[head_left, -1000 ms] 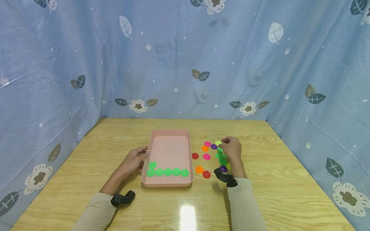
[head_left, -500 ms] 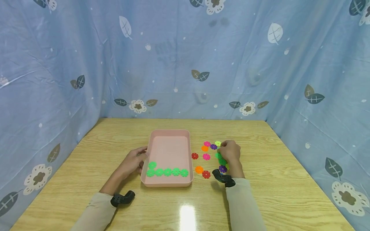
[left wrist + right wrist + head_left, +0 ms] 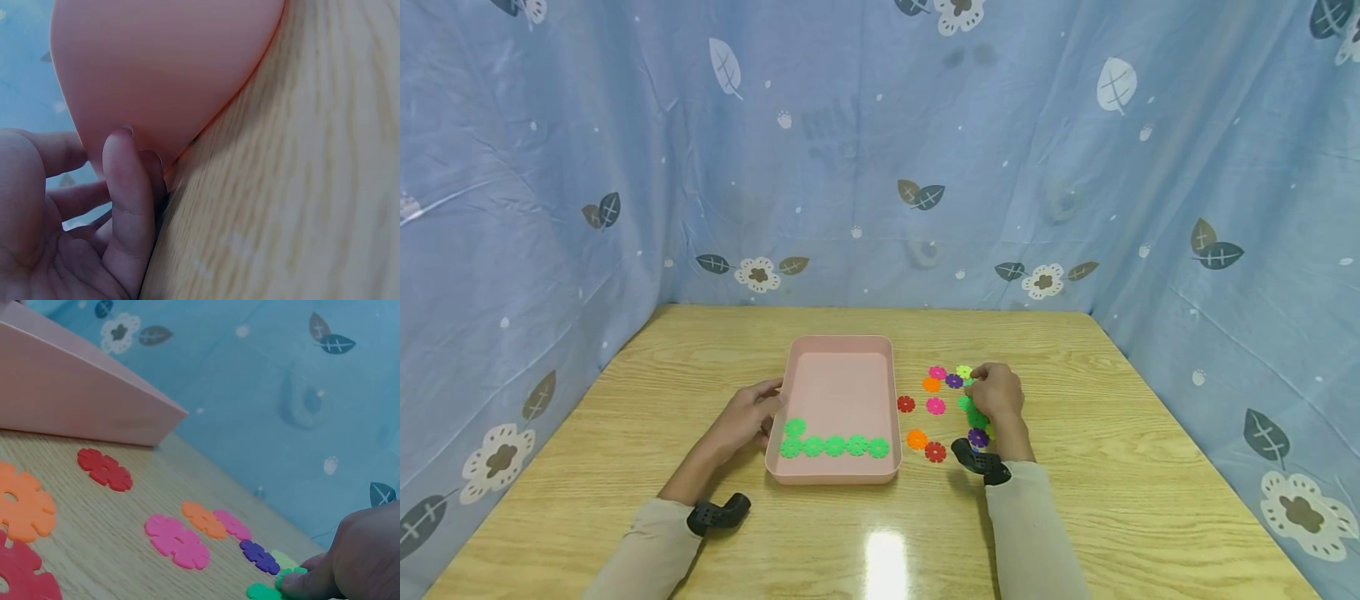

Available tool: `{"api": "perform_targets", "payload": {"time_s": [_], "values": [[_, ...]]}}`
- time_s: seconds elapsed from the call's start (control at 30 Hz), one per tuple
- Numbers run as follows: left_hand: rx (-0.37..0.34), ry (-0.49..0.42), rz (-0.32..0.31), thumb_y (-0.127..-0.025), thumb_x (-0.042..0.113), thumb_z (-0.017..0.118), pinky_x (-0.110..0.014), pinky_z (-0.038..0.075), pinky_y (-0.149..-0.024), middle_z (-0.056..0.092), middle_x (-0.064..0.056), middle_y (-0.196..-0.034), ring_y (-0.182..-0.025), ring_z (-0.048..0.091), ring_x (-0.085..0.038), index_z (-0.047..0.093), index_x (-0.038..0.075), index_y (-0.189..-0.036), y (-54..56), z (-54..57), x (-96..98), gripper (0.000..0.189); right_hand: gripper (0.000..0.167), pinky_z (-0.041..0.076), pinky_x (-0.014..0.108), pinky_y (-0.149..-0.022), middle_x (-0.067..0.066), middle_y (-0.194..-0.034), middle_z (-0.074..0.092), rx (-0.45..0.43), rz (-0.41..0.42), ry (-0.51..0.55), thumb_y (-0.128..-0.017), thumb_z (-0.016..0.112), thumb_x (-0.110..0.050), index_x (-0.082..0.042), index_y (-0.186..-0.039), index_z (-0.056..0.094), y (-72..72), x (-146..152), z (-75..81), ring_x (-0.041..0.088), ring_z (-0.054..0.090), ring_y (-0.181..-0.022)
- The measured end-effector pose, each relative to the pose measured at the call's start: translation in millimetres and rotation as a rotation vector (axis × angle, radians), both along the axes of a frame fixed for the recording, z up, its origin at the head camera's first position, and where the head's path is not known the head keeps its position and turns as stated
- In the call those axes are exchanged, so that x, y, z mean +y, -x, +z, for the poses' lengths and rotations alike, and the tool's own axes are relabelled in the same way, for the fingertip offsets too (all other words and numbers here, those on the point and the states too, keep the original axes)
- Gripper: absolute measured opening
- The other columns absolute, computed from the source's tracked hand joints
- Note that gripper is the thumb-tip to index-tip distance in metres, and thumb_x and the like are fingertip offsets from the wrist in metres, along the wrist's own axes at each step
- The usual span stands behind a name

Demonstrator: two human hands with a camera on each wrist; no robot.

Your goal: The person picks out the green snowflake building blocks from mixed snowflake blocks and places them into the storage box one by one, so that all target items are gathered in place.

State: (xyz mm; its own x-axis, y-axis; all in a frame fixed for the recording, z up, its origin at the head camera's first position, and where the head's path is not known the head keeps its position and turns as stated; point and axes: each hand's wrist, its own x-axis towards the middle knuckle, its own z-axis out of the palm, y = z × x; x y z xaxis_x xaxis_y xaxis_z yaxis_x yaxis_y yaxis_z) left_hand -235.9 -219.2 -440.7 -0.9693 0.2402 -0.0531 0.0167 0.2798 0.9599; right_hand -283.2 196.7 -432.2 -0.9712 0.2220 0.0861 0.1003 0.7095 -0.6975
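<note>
Left grip (image 3: 747, 415) relaxed, fingers straight; right grip (image 3: 997, 393) curled, pinching.

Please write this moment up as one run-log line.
left hand: touches pink tray | right hand: pinches green disc on table | tray: six green discs

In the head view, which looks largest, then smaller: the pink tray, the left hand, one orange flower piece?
1. pink tray
2. left hand
3. orange flower piece, clearly the smallest

Count: one pink tray (image 3: 838, 346) holding six green snowflake discs (image 3: 835, 446). Loose on my table (image 3: 1112, 467): two orange, two red, two pink, two purple.
</note>
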Motion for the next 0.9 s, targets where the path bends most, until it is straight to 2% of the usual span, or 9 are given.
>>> {"api": "perform_targets", "payload": {"time_s": [0.2, 0.33, 0.43, 0.7, 0.9], "values": [[-0.006, -0.008, -0.004, -0.108, 0.021, 0.046, -0.029, 0.055, -0.050, 0.052, -0.025, -0.130, -0.063, 0.060, -0.019, 0.032, -0.001, -0.157, -0.1, -0.2, 0.4, 0.055, 0.012, 0.049, 0.044, -0.071, 0.018, -0.099, 0.072, -0.013, 0.032, 0.026, -0.091, 0.072, -0.009, 0.000, -0.099, 0.073, 0.8, 2.9, 2.1, 0.029, 0.065, -0.077], [-0.012, -0.016, -0.010, -0.108, 0.021, 0.046, -0.028, 0.054, -0.050, 0.052, -0.025, -0.130, -0.062, 0.060, -0.019, 0.032, -0.001, -0.157, -0.1, -0.7, 0.3, 0.055, 0.010, 0.050, 0.038, -0.064, 0.018, -0.099, 0.070, -0.029, 0.051, 0.045, -0.092, 0.069, -0.009, 0.000, -0.097, 0.072, 0.1, 4.2, 4.8, 0.027, 0.063, -0.077], [-0.012, -0.015, -0.010, -0.108, 0.021, 0.046, -0.028, 0.054, -0.049, 0.052, -0.025, -0.129, -0.062, 0.060, -0.019, 0.032, -0.001, -0.157, -0.3, -0.6, 0.2, 0.055, 0.008, 0.049, 0.036, -0.065, 0.018, -0.101, 0.067, -0.043, 0.067, 0.085, -0.094, 0.066, -0.007, 0.000, -0.097, 0.069, -1.4, 4.5, 10.6, 0.028, 0.060, -0.082], [-0.011, -0.015, -0.005, -0.109, 0.021, 0.046, -0.028, 0.054, -0.049, 0.053, -0.025, -0.130, -0.061, 0.059, -0.018, 0.033, 0.000, -0.157, -0.3, 0.2, 0.7, 0.054, 0.006, 0.048, 0.040, -0.076, 0.017, -0.107, 0.060, -0.030, 0.086, 0.187, -0.099, 0.061, -0.008, -0.002, -0.100, 0.063, -6.5, 4.1, 27.4, 0.031, 0.053, -0.094], [-0.011, -0.015, -0.011, -0.108, 0.021, 0.047, -0.029, 0.054, -0.049, 0.052, -0.025, -0.129, -0.061, 0.060, -0.018, 0.033, -0.001, -0.157, 0.2, -0.3, 0.2, 0.055, 0.009, 0.048, 0.037, -0.073, 0.017, -0.107, 0.062, 0.009, 0.066, 0.197, -0.099, 0.062, -0.009, -0.001, -0.103, 0.064, -6.1, 2.0, 31.6, 0.030, 0.056, -0.092]]}}
